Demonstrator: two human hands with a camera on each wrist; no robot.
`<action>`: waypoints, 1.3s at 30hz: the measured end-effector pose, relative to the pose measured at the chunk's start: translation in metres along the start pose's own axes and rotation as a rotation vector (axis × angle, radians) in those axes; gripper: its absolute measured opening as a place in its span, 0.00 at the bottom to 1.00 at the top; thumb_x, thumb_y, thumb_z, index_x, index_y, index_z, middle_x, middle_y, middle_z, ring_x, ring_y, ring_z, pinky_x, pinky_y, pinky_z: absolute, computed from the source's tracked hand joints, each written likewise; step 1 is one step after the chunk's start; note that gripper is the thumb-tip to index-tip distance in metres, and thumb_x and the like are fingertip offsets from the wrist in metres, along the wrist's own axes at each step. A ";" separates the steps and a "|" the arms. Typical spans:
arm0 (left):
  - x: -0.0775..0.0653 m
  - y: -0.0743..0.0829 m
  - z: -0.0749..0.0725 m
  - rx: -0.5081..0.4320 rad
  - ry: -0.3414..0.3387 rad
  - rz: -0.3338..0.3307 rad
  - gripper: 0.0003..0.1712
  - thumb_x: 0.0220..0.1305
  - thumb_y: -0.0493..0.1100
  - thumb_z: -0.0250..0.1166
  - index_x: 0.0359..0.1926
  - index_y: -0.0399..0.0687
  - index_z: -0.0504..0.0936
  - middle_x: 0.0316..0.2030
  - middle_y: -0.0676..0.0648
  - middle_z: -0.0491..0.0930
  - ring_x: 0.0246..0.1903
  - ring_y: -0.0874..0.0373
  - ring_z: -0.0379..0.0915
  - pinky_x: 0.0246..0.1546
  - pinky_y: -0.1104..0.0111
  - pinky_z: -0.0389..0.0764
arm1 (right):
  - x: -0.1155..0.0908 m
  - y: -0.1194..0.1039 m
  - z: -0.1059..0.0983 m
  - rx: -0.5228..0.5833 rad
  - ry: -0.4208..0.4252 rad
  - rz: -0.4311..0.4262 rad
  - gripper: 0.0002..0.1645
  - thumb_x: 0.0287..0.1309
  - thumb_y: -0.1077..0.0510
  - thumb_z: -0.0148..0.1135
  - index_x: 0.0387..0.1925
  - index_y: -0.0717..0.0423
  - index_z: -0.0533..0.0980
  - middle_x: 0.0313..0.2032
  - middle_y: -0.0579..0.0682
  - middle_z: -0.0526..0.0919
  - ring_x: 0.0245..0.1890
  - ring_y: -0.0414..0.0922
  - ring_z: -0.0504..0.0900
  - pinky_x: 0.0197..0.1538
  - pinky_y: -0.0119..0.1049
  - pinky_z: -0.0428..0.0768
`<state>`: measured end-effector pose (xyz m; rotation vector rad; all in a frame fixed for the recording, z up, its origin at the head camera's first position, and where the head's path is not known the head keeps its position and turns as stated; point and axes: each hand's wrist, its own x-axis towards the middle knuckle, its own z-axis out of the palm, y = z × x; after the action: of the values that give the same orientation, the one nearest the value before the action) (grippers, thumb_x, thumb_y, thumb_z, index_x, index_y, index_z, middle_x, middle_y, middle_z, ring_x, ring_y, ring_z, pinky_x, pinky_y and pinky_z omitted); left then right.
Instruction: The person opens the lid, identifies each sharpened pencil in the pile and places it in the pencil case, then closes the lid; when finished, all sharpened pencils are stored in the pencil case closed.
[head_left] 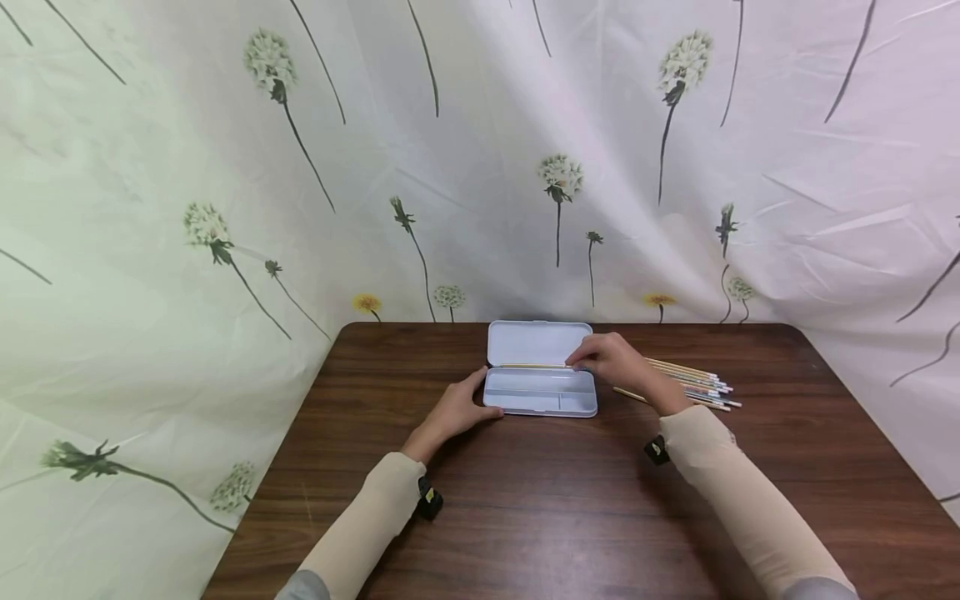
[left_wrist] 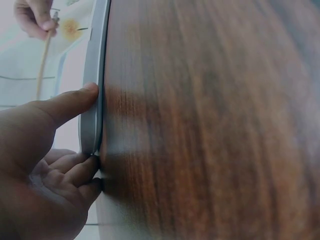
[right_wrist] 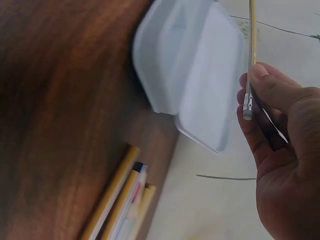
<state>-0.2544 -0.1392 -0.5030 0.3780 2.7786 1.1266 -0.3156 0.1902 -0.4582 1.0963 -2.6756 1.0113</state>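
Note:
A pale pencil case (head_left: 522, 402) lies on the table with its lid (head_left: 540, 342) swung back. Its tray has a long compartment at the back and two shorter ones in front. My left hand (head_left: 453, 408) grips the case's left end, thumb at the front corner and fingers around the end. Above the hinge side, my right hand (head_left: 611, 360) pinches a yellow pencil (right_wrist: 253, 35) near its eraser end, between thumb and fingers. That pencil extends leftward over the case, apart from the tray in the right wrist view.
Several pencils (head_left: 686, 373) lie in a loose bunch right of the case, partly behind my right forearm. The brown wooden table (head_left: 510, 508) ends at a white curtain (head_left: 487, 208) printed with dandelions.

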 end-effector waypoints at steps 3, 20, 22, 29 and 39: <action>0.000 0.000 0.000 -0.001 0.000 -0.001 0.52 0.66 0.50 0.78 0.82 0.40 0.61 0.80 0.37 0.64 0.79 0.41 0.62 0.77 0.48 0.68 | 0.000 0.004 0.009 -0.006 -0.018 0.019 0.08 0.63 0.69 0.72 0.40 0.58 0.92 0.38 0.50 0.92 0.39 0.41 0.87 0.42 0.34 0.85; -0.002 0.001 0.001 0.002 -0.001 -0.004 0.52 0.66 0.49 0.77 0.82 0.39 0.61 0.80 0.37 0.63 0.79 0.41 0.62 0.77 0.47 0.68 | -0.005 0.015 0.038 -0.086 -0.124 0.000 0.08 0.63 0.69 0.73 0.38 0.54 0.92 0.39 0.48 0.92 0.41 0.45 0.88 0.48 0.45 0.88; -0.002 0.001 0.001 0.008 0.000 -0.003 0.52 0.66 0.49 0.77 0.82 0.39 0.61 0.80 0.36 0.64 0.79 0.41 0.62 0.77 0.47 0.68 | -0.006 0.014 0.040 -0.103 -0.142 -0.017 0.09 0.64 0.69 0.72 0.39 0.55 0.92 0.39 0.49 0.92 0.42 0.45 0.89 0.48 0.44 0.88; -0.001 0.001 0.000 -0.001 0.001 0.002 0.52 0.66 0.49 0.77 0.82 0.39 0.61 0.80 0.36 0.63 0.79 0.40 0.61 0.77 0.46 0.68 | -0.005 0.010 0.037 -0.117 -0.186 -0.006 0.13 0.66 0.72 0.67 0.41 0.56 0.92 0.41 0.50 0.91 0.44 0.46 0.88 0.50 0.44 0.88; 0.000 0.001 0.001 -0.003 -0.006 -0.007 0.52 0.67 0.49 0.77 0.83 0.39 0.60 0.80 0.36 0.63 0.79 0.41 0.61 0.78 0.47 0.67 | -0.006 0.011 0.032 -0.114 -0.139 -0.006 0.11 0.65 0.71 0.69 0.40 0.57 0.92 0.40 0.50 0.92 0.43 0.45 0.88 0.49 0.45 0.88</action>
<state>-0.2538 -0.1381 -0.5032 0.3703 2.7706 1.1256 -0.3132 0.1803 -0.4910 1.1926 -2.7949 0.7971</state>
